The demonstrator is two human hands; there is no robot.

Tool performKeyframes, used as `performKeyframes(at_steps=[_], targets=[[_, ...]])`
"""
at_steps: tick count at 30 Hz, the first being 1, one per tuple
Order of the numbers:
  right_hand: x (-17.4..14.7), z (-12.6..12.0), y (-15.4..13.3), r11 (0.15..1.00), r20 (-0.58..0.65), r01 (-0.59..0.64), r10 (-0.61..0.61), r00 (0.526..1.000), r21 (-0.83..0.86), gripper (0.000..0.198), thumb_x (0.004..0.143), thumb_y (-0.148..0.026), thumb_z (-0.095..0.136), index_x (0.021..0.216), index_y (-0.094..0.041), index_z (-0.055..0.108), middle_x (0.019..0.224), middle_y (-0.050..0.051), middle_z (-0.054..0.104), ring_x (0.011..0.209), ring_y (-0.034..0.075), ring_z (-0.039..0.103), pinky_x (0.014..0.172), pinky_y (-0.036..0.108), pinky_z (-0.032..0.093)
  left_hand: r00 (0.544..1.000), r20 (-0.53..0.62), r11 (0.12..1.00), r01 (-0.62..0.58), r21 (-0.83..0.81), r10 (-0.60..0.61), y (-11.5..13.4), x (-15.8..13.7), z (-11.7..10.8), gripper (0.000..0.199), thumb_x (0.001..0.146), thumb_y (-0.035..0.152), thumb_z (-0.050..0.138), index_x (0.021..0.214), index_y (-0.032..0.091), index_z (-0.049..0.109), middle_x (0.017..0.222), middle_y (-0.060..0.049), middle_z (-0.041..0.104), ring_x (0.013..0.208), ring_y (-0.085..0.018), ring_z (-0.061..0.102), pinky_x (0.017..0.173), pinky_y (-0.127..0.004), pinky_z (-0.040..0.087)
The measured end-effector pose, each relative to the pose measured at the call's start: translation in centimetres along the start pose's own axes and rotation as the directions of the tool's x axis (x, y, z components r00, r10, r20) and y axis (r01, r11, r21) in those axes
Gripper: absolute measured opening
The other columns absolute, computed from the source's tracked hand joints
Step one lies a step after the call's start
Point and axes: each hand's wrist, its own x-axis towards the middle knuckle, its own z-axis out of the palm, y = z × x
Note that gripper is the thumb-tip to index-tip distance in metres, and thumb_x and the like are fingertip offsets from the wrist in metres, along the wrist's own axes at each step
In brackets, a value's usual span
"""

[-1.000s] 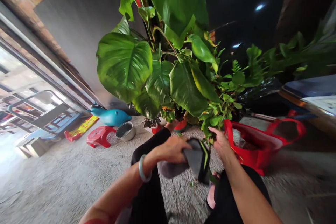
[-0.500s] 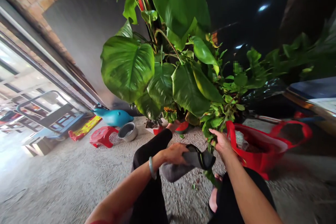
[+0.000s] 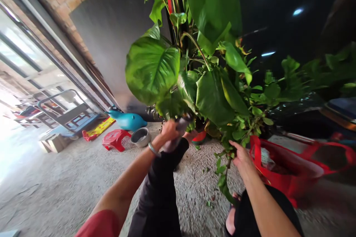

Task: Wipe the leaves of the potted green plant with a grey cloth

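Note:
My left hand [image 3: 169, 132], a bracelet on its wrist, is closed around a soft grey cloth [image 3: 183, 123], blurred by motion, beside the lower leaves of a large potted plant [image 3: 155, 70]. My right hand [image 3: 239, 154] pinches a thin leafy stem [image 3: 228, 152] low on the right, in front of the plant. That stem hangs down to the ground near my foot [image 3: 231, 218]. Broad glossy leaves hide most of the plant's base. Small leaf scraps [image 3: 210, 204] lie on the concrete between my legs.
Close by my right arm stands a red bag [image 3: 292, 177] with things inside. To the left are a metal bowl [image 3: 140, 137], a red stool [image 3: 115, 140], a blue animal-shaped toy [image 3: 128, 120] and a platform trolley [image 3: 65, 118]. A dark panel [image 3: 108, 33] rises behind.
My left hand has lifted the grey cloth up and away from my right hand, toward the lower leaves. My right hand still grips the stem. The view has shifted left.

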Motion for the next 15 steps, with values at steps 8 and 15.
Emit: performKeyframes(at_steps=[8,15], targets=[[0.4,-0.4,0.0,1.0,-0.036,0.006,-0.007,0.999,-0.022,0.035,0.046,-0.018,0.088,0.072,-0.022,0.066,0.059,-0.007,0.069,0.041,0.011,0.055,0.031,0.02,0.037,0.766,0.203,0.781,-0.535,-0.322,0.61,1.9,-6.9,-5.5,0.012,0.076,0.016,0.079,0.069,0.02,0.069,0.078,0.0,0.063,0.071,-0.015,0.063,0.065,-0.027,0.05],[0.6,0.1,0.1,0.999,0.018,0.014,-0.014,1.0,-0.047,0.041,0.043,-0.022,0.091,0.072,-0.023,0.062,0.055,-0.007,0.066,0.04,0.013,0.056,0.03,0.021,0.037,0.629,-0.771,0.887,-0.409,-0.215,0.104,6.1,2.4,-11.8,0.016,0.085,0.028,0.079,0.08,0.018,0.068,0.092,-0.005,0.063,0.087,-0.022,0.063,0.074,-0.038,0.057]])
